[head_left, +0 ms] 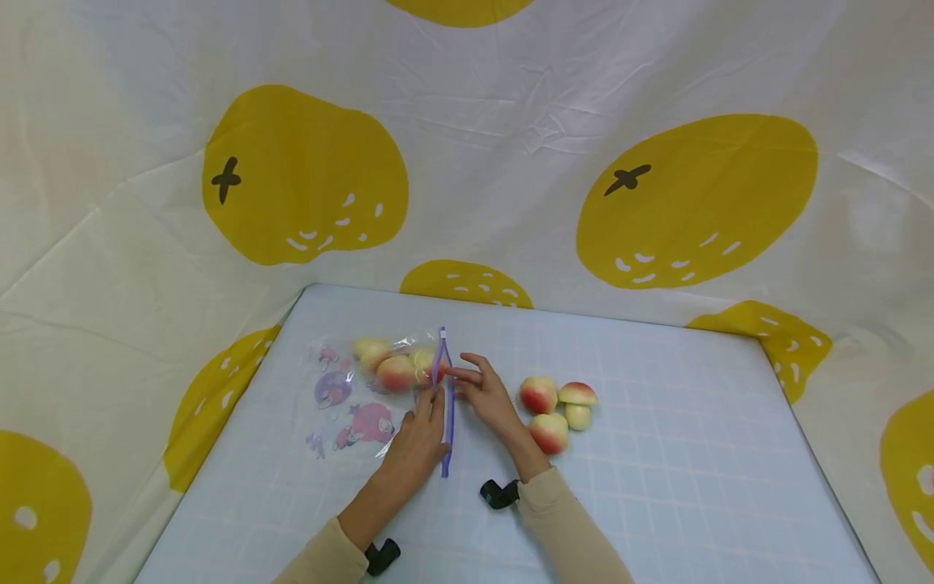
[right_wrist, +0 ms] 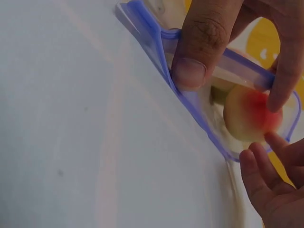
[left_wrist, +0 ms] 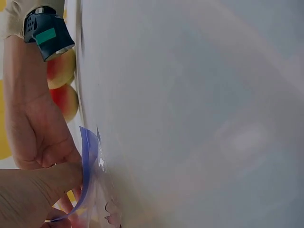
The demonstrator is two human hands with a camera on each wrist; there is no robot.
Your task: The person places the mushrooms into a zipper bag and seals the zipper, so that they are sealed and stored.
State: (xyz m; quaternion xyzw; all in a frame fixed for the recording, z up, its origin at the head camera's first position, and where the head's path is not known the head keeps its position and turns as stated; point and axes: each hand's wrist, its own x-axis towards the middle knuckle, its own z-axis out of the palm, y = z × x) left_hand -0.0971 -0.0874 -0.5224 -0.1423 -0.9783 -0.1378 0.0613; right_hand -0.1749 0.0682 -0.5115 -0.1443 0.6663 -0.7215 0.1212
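Loosely spread left grip (head_left: 414, 442) at the mouth of a purple-edged plastic bag (head_left: 370, 422), nothing held in right grip (head_left: 490, 399), fingers extended to red-and-yellow fruit (right_wrist: 246, 111) inside.

From six o'clock, high up, the head camera looks down at the table (head_left: 715, 454); close in, the left wrist camera (head_left: 383, 558) faces one o'clock, the right wrist camera (head_left: 499, 494) eleven; both see the purple zip strip (head_left: 448, 435).
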